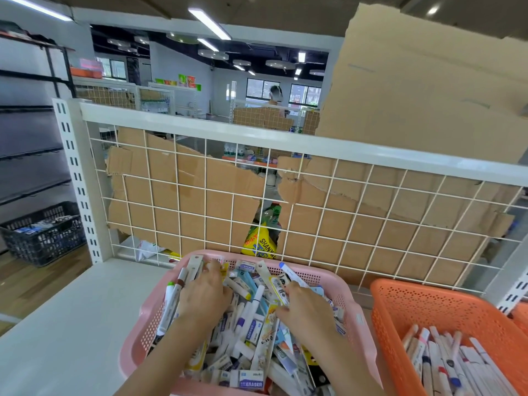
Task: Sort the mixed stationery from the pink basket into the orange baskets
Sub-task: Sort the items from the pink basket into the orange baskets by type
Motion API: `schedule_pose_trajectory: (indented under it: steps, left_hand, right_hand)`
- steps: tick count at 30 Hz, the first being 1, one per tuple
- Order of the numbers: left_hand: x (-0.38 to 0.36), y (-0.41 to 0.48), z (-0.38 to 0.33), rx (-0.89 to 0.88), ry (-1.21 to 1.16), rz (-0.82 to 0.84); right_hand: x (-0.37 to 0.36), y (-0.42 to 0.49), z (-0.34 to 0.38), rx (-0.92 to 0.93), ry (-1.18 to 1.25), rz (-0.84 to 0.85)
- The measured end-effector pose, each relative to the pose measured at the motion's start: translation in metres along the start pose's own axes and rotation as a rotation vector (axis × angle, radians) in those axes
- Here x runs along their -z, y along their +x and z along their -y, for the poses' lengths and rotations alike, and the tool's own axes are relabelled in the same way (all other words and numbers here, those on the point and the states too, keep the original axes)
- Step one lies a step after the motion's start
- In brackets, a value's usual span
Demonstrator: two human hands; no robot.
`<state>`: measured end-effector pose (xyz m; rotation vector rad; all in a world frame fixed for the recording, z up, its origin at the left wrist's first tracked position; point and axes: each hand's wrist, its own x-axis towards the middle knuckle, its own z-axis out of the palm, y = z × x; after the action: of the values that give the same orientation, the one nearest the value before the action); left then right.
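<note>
A pink basket full of mixed stationery stands on the white shelf in front of me: markers, erasers, packaged pens. My left hand lies palm down on the pile at the basket's back left, fingers reaching among packaged items; I cannot tell if it grips one. My right hand is in the pile's middle right, fingers curled round a long packaged pen that sticks up toward the back. An orange basket to the right holds several packaged pens.
A white wire grid backed with torn cardboard closes the shelf's far side. The edge of a second orange basket shows at far right. The white shelf top spreads to the left. A black crate sits on the floor at left.
</note>
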<state>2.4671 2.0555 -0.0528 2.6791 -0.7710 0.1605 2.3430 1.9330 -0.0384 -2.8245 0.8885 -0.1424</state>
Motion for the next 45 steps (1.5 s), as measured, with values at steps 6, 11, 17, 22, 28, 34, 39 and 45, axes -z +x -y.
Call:
schedule_pose_trajectory:
  steps: [6, 11, 17, 22, 28, 34, 39, 45]
  left_hand:
    - [0.010, 0.001, 0.005, 0.018, -0.293, -0.065]
    - [0.009, 0.007, 0.010, 0.036, -0.529, -0.027]
    - [0.009, 0.004, 0.012, -0.001, -0.605, -0.024]
    - [0.012, 0.001, 0.016, -0.027, -0.643, -0.018]
    - [0.022, -0.004, 0.017, -0.074, -0.760, -0.004]
    - [0.029, -0.005, 0.012, -0.127, -0.757, 0.009]
    - [0.030, -0.012, -0.013, -0.244, -0.635, 0.013]
    - [0.029, -0.030, -0.046, -0.349, -0.620, 0.057]
  right_hand:
    - [0.007, 0.000, -0.008, 0.013, -0.050, 0.018]
    - [0.009, 0.001, -0.010, 0.046, -0.040, 0.029]
    - [0.007, -0.001, -0.006, 0.065, -0.058, 0.053]
    - [0.008, -0.003, -0.005, 0.041, -0.065, 0.038]
    - [0.015, -0.007, -0.017, -0.093, 0.241, -0.105]
    - [0.020, -0.010, -0.050, -0.265, 0.665, -0.208]
    - [0.038, -0.034, -0.078, -0.334, 0.598, -0.340]
    - [0.065, -0.084, -0.125, -0.401, 0.459, -0.345]
